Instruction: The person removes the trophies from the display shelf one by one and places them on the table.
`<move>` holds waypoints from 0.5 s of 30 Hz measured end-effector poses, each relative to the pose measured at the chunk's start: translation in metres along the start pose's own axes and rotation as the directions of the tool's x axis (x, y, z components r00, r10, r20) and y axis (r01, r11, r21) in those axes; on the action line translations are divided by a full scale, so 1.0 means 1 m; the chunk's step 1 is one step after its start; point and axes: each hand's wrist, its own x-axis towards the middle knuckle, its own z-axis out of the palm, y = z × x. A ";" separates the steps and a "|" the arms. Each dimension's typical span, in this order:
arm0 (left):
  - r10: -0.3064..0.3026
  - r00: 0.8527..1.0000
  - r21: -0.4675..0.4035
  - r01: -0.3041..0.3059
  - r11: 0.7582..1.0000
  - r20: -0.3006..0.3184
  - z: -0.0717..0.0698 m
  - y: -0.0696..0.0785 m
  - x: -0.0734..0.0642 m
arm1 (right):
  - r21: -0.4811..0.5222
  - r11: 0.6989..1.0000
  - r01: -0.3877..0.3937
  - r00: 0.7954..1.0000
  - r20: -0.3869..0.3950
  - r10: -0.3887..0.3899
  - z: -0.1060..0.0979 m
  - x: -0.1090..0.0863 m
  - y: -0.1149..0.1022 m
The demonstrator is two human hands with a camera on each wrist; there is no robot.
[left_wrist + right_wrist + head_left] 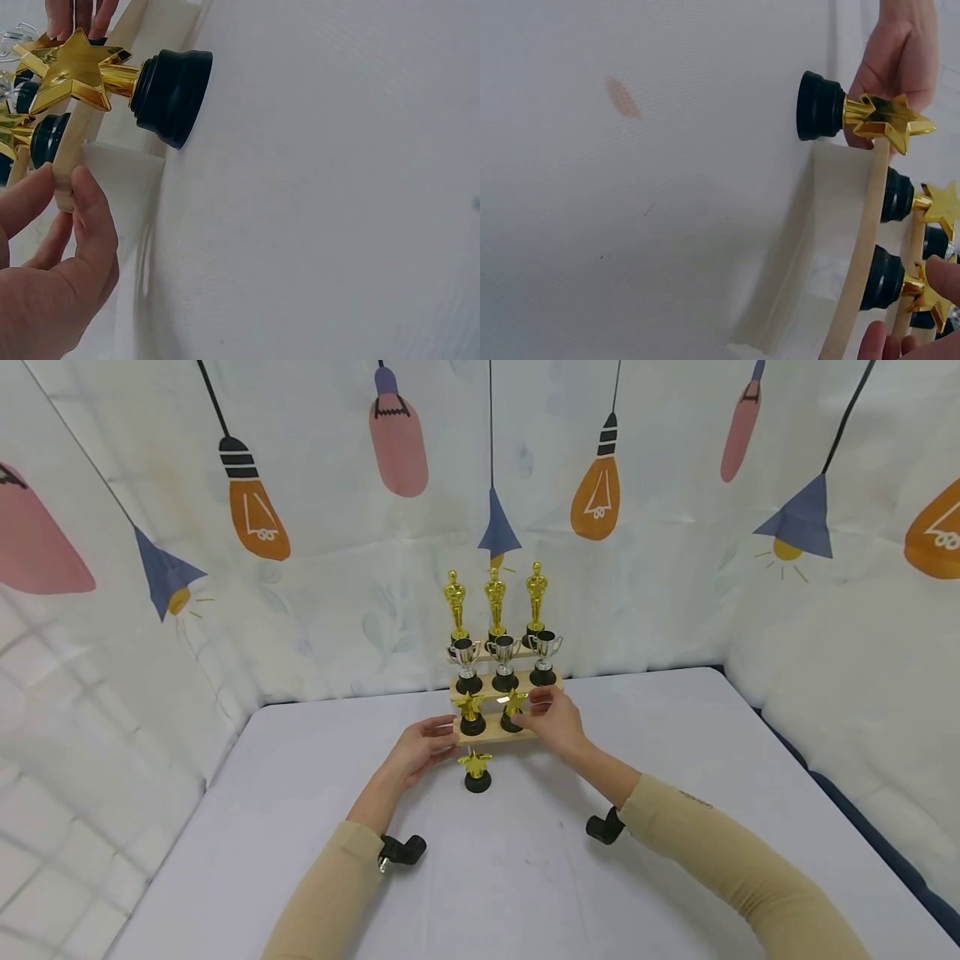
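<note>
A stepped wooden rack (491, 730) carries small trophies in three rows. On its lowest step stand a left gold star trophy (472, 723) and a second star trophy (512, 722), both on black bases. My left hand (423, 749) grips the left end of that step, thumb above and fingers below, as the left wrist view shows. With thumb and fingers, my right hand (553, 720) holds the second star trophy by its star; part of the star is covered. Another star trophy (477, 779) stands upright on the table before the rack.
Silver cups (505, 660) line the middle step, and gold figure statuettes (495, 600) the top one. The white-covered table (480, 877) ends at a patterned curtain (330, 610) close behind the rack. Black wrist cameras (604, 827) sit on both forearms.
</note>
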 end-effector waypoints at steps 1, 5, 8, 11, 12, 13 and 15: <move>0.000 1.000 0.001 0.000 1.000 0.003 0.000 0.000 0.000 | -0.003 1.000 0.001 1.000 0.007 -0.001 0.000 0.001 0.001; -0.002 1.000 0.000 0.002 1.000 0.005 0.001 0.000 0.000 | -0.002 1.000 0.009 1.000 0.029 -0.009 0.003 0.002 0.004; -0.006 1.000 0.000 0.006 1.000 0.000 0.001 0.000 0.000 | -0.004 1.000 0.019 0.999 0.034 -0.019 0.006 0.002 0.006; -0.007 1.000 0.001 0.007 1.000 -0.005 0.002 0.000 -0.001 | -0.014 1.000 0.024 0.999 0.032 -0.023 0.008 0.002 0.008; -0.007 1.000 0.002 0.007 1.000 -0.005 0.002 -0.001 0.000 | -0.017 1.000 0.025 0.999 0.033 -0.025 0.008 0.002 0.008; -0.006 1.000 0.004 0.006 1.000 -0.006 0.002 -0.001 0.000 | -0.019 1.000 0.024 0.999 0.033 -0.023 0.009 0.002 0.008; -0.005 1.000 0.007 0.005 1.000 -0.006 0.001 -0.001 0.000 | -0.025 0.999 0.024 0.999 0.032 -0.023 0.009 0.002 0.008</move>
